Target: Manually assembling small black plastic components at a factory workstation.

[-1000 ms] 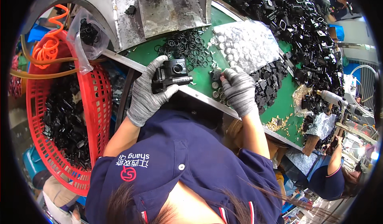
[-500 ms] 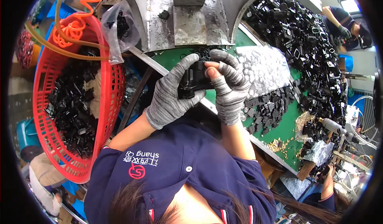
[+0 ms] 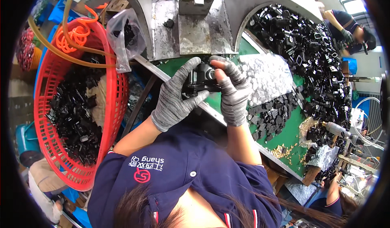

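While the left hand (image 3: 176, 100) clasps the black part (image 3: 198, 77) between thumb and fingers, the right hand (image 3: 234, 93) bends its fingertips at that part's right side; whether they pinch anything, I cannot tell; the part sits between both hands, by the near edge of the table (image 3: 291, 132); beside the right hand lies a clear bag (image 3: 266, 77) of silvery pieces; well left of the left hand stands a red basket (image 3: 110, 132).
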Demonstrator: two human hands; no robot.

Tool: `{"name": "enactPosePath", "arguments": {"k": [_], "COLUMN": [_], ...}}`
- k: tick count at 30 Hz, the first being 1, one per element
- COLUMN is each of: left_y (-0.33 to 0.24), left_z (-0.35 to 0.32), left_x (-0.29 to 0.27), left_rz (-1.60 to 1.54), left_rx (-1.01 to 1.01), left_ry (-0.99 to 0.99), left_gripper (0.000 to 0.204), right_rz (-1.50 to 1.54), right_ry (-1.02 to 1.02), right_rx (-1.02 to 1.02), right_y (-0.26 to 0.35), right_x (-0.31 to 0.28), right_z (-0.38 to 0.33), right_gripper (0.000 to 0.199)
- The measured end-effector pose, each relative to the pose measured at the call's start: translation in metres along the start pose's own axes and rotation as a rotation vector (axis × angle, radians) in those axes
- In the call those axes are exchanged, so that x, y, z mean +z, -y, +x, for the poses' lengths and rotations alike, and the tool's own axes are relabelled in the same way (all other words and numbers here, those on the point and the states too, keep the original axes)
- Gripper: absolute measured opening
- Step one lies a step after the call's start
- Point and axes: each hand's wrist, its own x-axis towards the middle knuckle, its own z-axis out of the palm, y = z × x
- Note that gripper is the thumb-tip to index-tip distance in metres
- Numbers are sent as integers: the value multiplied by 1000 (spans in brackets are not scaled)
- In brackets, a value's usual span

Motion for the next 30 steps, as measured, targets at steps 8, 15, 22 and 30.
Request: {"name": "enactPosePath", "arguments": {"k": [8,15,22,30], "left_y": [17,28,36,37], "left_z": [58,117,136,138], "left_x": [-11,-16,-18,-21], "left_rz": [-420,-540,-583,-566], "left_rx": [-68,76,16,56], "left_ry": [-189,-260,-274,-267], "left_gripper": [66,46,31,31], "right_rz": [-163,-205,-211,-207], "right_ry": [-220,-185,-161,-153], "right_rx": [-232,-234,-202,-184], "right_y": [-35,-63,-59,-61], "right_x": [-10,-16,-14,-14], "right_z": [11,11,9,11], "right_gripper": [14,13,14,15]}}
